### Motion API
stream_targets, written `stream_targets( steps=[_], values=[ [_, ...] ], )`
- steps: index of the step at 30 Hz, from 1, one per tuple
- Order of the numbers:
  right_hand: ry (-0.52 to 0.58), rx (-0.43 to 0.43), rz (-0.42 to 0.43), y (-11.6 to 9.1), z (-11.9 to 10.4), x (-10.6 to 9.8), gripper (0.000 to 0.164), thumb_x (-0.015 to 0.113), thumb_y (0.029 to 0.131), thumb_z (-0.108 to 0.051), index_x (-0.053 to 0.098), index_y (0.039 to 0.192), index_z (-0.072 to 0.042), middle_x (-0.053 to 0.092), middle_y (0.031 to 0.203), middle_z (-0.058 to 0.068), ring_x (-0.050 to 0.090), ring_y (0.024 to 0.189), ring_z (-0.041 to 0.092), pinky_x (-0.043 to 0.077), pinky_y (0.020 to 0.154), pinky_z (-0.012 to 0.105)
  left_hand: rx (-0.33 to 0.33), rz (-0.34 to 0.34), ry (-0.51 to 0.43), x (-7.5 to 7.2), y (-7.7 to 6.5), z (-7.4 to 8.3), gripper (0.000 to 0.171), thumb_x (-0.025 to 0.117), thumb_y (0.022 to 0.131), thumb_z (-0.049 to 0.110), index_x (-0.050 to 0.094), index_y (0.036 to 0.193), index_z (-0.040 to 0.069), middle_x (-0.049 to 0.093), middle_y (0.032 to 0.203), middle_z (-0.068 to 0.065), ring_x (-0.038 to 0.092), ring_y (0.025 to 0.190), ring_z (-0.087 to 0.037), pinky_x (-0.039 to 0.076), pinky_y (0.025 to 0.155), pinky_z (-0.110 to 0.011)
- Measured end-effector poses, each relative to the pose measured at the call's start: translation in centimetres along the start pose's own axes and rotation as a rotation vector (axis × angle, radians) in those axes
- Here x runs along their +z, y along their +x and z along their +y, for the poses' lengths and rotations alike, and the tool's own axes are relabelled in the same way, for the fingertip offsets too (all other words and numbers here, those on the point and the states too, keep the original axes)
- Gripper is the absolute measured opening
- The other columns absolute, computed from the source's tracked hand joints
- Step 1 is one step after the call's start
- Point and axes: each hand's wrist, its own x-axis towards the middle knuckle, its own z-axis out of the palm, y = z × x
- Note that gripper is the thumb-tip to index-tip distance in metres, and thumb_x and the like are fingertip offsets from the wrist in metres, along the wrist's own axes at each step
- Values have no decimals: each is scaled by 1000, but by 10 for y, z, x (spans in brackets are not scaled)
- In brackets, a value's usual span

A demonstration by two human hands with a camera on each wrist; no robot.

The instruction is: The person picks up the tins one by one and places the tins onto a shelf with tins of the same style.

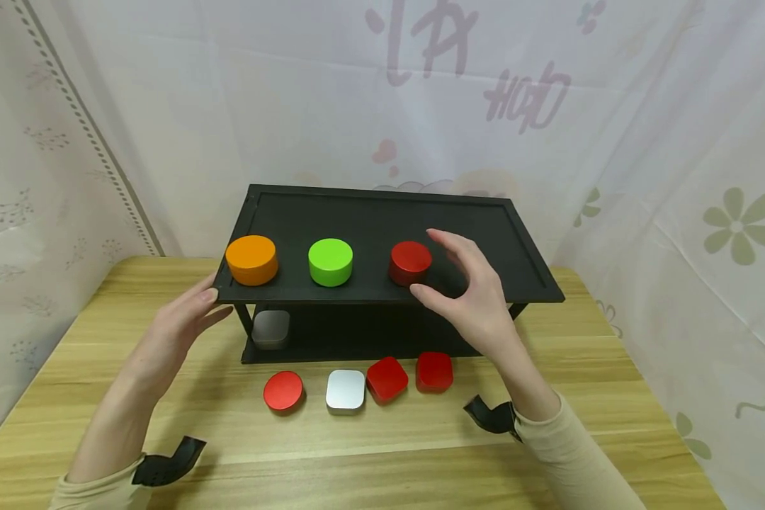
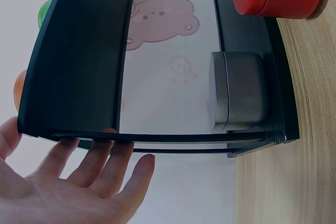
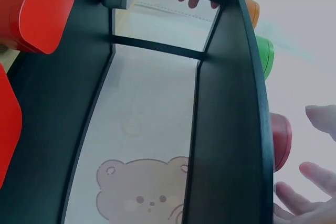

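My left hand point(image 1: 173, 327) holds the left front corner of a black two-tier shelf point(image 1: 357, 212), thumb over the top edge and fingers under the board. On the top tier stand a round orange tin point(image 1: 252, 262), a round green tin point(image 1: 330, 263) and a round dark red tin point(image 1: 411, 263), in a row along the front. My right hand point(image 1: 478, 301) is beside the dark red tin, its thumb and fingers spread wide around the right side. In the right wrist view a gap shows between those fingers point(image 3: 315, 177) and the red tin point(image 3: 281, 141).
A grey square tin point(image 1: 270, 329) sits at the left of the lower tier. Before the shelf, on the wooden table point(image 1: 280, 467), lie a round red tin point(image 1: 283, 392), a silver square tin point(image 1: 346, 391) and two red square tins point(image 1: 387, 380). A patterned curtain point(image 1: 166, 106) hangs behind.
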Motion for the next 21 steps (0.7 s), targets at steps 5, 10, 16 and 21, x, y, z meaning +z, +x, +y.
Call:
stream_targets(
  steps=[5,10,16,21],
  values=[
    [-38,-70,112,-8,-1,1,58,74,78,-11,54,131,-21,51,136,-2,41,132,11,38,108,44,-10,4,5,0,1,0,45,28,104,20,32,148,13,37,151,7,38,132,2,37,99,-15],
    [-46,-139,145,-13,8,3,61,75,78,-14,52,132,-31,50,136,-11,39,134,9,37,108,42,-3,0,7,0,1,-1,45,28,104,20,32,148,12,37,151,7,38,132,2,37,100,-15],
    [-22,-168,117,-19,0,3,61,75,77,-12,53,133,-23,50,136,-10,40,134,11,38,109,34,-7,0,10,0,1,-1,45,28,104,20,32,148,13,37,151,7,37,133,1,38,99,-15],
    [17,-181,92,-26,-25,2,57,72,78,-3,54,131,-12,53,134,0,43,132,14,40,108,32,-5,2,6,0,1,-1,45,28,104,20,32,148,13,37,151,7,38,132,1,38,99,-15]
  ],
)
